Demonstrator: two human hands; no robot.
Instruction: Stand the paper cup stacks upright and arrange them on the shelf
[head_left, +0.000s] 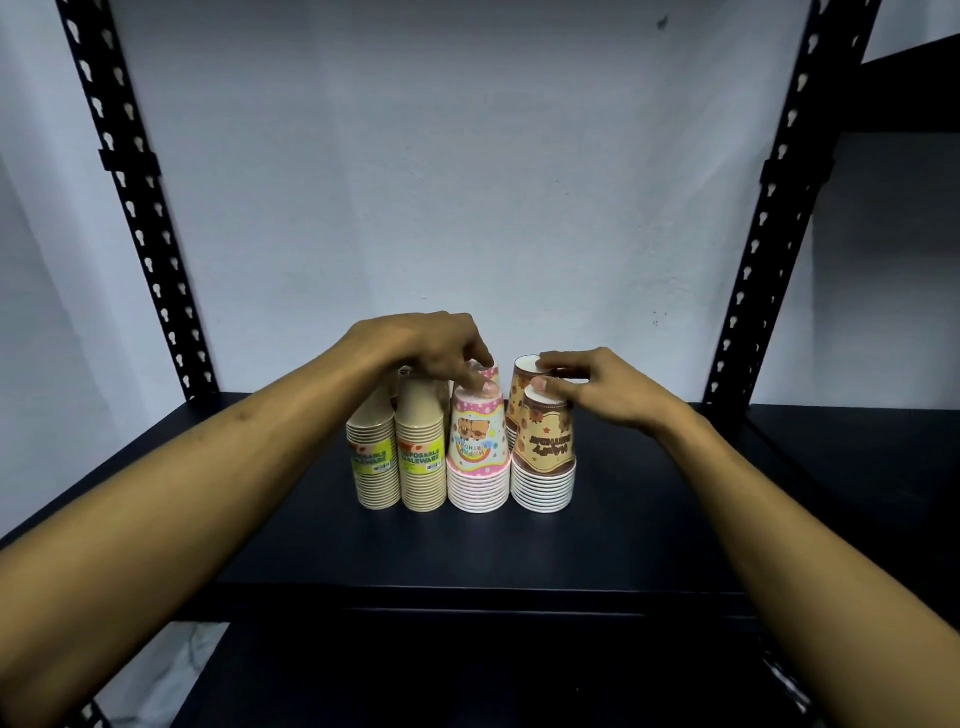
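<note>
From the head camera, four front stacks stand mouth-down in a row near the middle of the black shelf (649, 525): two beige stacks (400, 457) side by side, a pink birthday stack (478, 457) touching them at their 3 o'clock, then a brown birthday stack (545, 462) just beside it. More stacks stand behind, at 12 o'clock. The left hand (431, 343) pinches the pink stack's top with thumb and fingertips; the right hand (597, 387) pinches the brown stack's top.

The left hand (426, 348) hides the tops of the rear cup stacks (415, 384) behind the front row
</note>
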